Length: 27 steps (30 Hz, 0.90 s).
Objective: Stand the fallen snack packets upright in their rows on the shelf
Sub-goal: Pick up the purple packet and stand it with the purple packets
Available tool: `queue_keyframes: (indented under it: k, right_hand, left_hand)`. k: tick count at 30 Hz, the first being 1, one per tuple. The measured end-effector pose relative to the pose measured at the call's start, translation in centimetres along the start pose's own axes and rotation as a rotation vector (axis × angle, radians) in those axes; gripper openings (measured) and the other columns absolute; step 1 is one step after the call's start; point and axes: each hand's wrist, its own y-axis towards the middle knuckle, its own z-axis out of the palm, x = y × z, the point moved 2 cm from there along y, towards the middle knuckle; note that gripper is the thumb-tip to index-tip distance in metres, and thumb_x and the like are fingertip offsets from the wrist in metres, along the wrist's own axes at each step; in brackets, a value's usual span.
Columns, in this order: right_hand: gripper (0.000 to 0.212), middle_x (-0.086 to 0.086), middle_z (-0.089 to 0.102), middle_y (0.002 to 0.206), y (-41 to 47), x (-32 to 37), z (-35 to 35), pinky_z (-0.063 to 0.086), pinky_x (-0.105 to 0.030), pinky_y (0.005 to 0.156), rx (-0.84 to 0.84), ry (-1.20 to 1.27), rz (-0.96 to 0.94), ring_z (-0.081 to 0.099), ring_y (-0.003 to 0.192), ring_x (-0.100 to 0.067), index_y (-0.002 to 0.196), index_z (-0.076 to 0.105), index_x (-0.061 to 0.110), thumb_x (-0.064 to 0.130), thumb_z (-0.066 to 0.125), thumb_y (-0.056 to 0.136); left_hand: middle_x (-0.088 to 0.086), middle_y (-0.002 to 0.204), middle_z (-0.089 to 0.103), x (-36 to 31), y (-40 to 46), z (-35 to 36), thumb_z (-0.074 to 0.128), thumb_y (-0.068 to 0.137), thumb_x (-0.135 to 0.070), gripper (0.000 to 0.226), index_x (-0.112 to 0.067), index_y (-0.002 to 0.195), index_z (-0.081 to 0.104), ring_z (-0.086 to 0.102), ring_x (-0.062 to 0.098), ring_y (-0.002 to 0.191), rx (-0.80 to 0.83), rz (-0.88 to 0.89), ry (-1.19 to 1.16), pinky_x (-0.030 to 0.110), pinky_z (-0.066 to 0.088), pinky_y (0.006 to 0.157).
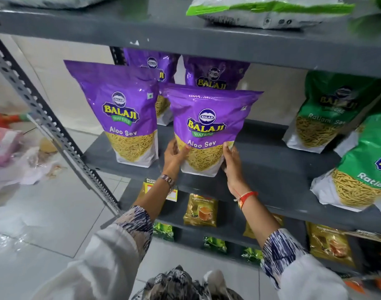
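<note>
Two purple Aloo Sev packets front their rows on the grey shelf (271, 167). Left one (124, 109) stands free at the edge, squared forward. Beside it, the left hand (174, 155) and right hand (231, 161) clamp the lower corners of the second packet (209, 126), probably steadying its base so it stays upright. Green Ratlam Sev packets (328, 113) lean further right.

The two front purple packets, one standing at left (128, 113) and one held upright (209, 131), read "BALAJI WAFERS Aloo Sev", a purple one behind (213, 74) shows "BALAJI", and the green packets (328, 111) read partly "Ratlam Sev".
</note>
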Motion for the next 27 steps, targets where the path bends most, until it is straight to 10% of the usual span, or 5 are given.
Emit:
queue_keyframes:
  k: [9, 14, 21, 24, 27]
  right_hand:
    - [0.030, -0.004, 0.067, 0.113, -0.8, -0.2, 2.2, 0.052, -0.046, 0.095, 0.009, 0.019, 0.011, 0.065, 0.106, -0.019, 0.107, 0.057, 0.025, 0.048, 0.051, 0.090]
    - [0.012, 0.003, 0.067, 0.105, -0.9, -0.4, 3.1, 0.053, -0.044, 0.093, -0.017, 0.041, 0.010, 0.065, 0.103, -0.016, 0.101, 0.056, 0.031, 0.037, 0.048, 0.095]
    - [0.033, -0.001, 0.066, 0.109, -1.0, -0.6, 3.3, 0.056, -0.033, 0.085, -0.058, 0.055, 0.022, 0.066, 0.101, -0.011, 0.121, 0.052, 0.014, 0.034, 0.049, 0.095]
    - [0.032, -0.003, 0.065, 0.110, -1.8, -0.6, 3.5, 0.055, -0.019, 0.073, -0.129, 0.065, -0.040, 0.067, 0.094, -0.004, 0.121, 0.050, 0.011, 0.026, 0.055, 0.094]
    - [0.038, -0.012, 0.058, 0.120, -3.7, -0.6, 3.9, 0.056, -0.032, 0.083, -0.315, 0.018, -0.185, 0.062, 0.106, -0.018, 0.117, 0.052, 0.020, 0.035, 0.065, 0.084]
  left_hand:
    - [0.008, 0.115, 0.059, -1.0, 0.3, -1.4, 0.068, 0.074, -0.019, 0.061, -0.001, 0.125, 0.040, 0.056, 0.016, 0.098, 0.042, -0.027, 0.061, 0.031, 0.051, 0.090]
    - [0.010, 0.124, 0.055, -1.3, 1.2, -2.5, 0.076, 0.031, -0.067, 0.120, -0.006, 0.128, 0.040, 0.056, 0.020, 0.107, 0.084, -0.046, 0.127, 0.032, 0.049, 0.093]
    - [0.008, 0.124, 0.054, -0.9, 1.4, -2.9, 0.075, 0.047, -0.061, 0.101, -0.013, 0.128, 0.040, 0.055, 0.022, 0.113, 0.143, -0.062, 0.118, 0.035, 0.047, 0.095]
    - [0.011, 0.130, 0.052, -0.4, 0.5, -2.7, 0.063, 0.080, -0.028, 0.062, -0.006, 0.132, 0.037, 0.051, 0.024, 0.119, 0.071, -0.029, 0.104, 0.029, 0.046, 0.093]
    - [0.009, 0.115, 0.060, 0.7, -1.4, -4.0, 0.060, 0.081, -0.032, 0.044, -0.011, 0.118, 0.051, 0.058, 0.022, 0.105, -0.138, 0.054, 0.113, 0.035, 0.050, 0.088]
